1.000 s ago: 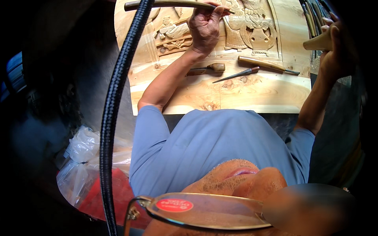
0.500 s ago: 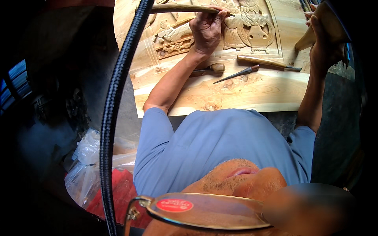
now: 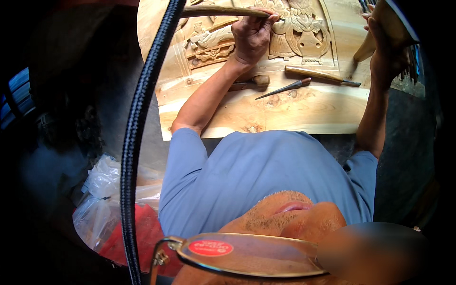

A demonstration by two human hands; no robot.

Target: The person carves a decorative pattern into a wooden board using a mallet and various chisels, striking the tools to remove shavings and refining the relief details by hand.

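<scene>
Ref.: carved wood panel (image 3: 304, 111) ("panel"), lying in front of wearer's torso. Relief carving (image 3: 311, 42) occupies panel's far part; plain wood along near edge.

L hand (image 3: 251, 40): above panel's carved part. Grip narrow, holding long-handled chisel (image 3: 221, 11); shaft approx. level, running left; dark tip at relief carving, contact: cannot tell.

R hand (image 3: 387, 59): at panel's right edge. Grip closed on wooden mallet-like tool (image 3: 392, 21); tool tilted, narrow end pointing down-left over panel.

Loose items on panel, btw. carving & near edge: wood-handled chisel (image 3: 320, 75), blade to right; slim dark tool (image 3: 285, 89), pt. to left, just nearside; stubby-handled tool (image 3: 260, 80), partly hidden by L forearm.

Tool bundle (image 3: 414, 64): off panel's right edge, partly hidden. Black braided cable (image 3: 133, 118): passes in front of panel's left side. Clear plastic bag (image 3: 102, 180) w/ adj. red material (image 3: 135, 232): left of & nearer than panel, well apart.
</scene>
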